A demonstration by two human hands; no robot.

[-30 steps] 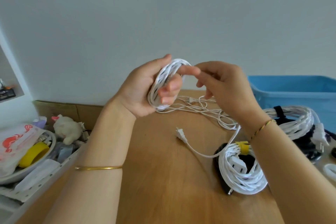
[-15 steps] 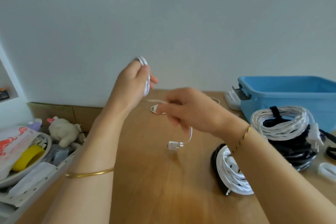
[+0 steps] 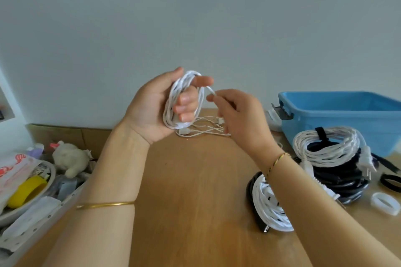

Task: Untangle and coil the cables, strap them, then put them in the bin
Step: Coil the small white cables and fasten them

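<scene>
The white cable (image 3: 174,95) is wound into a small oval coil and held up in the air above the far end of the wooden table (image 3: 195,191), in front of the pale wall. The left hand (image 3: 152,106) grips it: three fingers are curled through the middle of the coil, the forefinger points out over its top, and the thumb stands up behind it. The cable's free end (image 3: 211,90) leaves the top of the coil, and the right hand (image 3: 238,115) pinches it between thumb and forefinger just beside the coil; the other fingers of that hand hang loosely bent.

Under the hands, thin loose white leads (image 3: 206,129) lie tangled on the table by the wall. To the right stands the blue bin (image 3: 338,115), open at the top. In front of it a white twisted coil (image 3: 325,147) with a black strap (image 3: 320,134) rests on a black coil (image 3: 347,183). Nearer, a second white coil (image 3: 269,208) lies partly hidden by the right forearm. A white ring (image 3: 385,203) lies at the right edge.

Left of the table sit a plush toy (image 3: 69,158) and a yellow tape roll (image 3: 27,189) in a cluttered tray
</scene>
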